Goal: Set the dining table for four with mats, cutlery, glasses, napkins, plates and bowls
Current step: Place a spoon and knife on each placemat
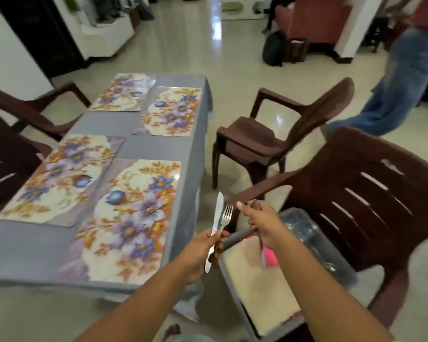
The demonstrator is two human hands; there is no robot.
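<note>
Several floral mats lie on the grey table [22,248]; the nearest mat [129,218] is just left of my hands. My left hand [200,250] grips a knife [218,213] and a fork [226,214] together, their tips pointing up beside the table's right edge. My right hand [262,220] holds a spoon [261,250], its bowl up by the fingers and its handle pointing down. Under my hands a grey tray [235,239] with cream napkins [257,280] and clear glasses [304,228] sits on a brown chair.
A brown plastic chair [368,198] holds the tray at the right. Another chair [269,134] stands by the table's far right side, and more chairs [15,134] line the left. A person in jeans [400,77] walks at the far right.
</note>
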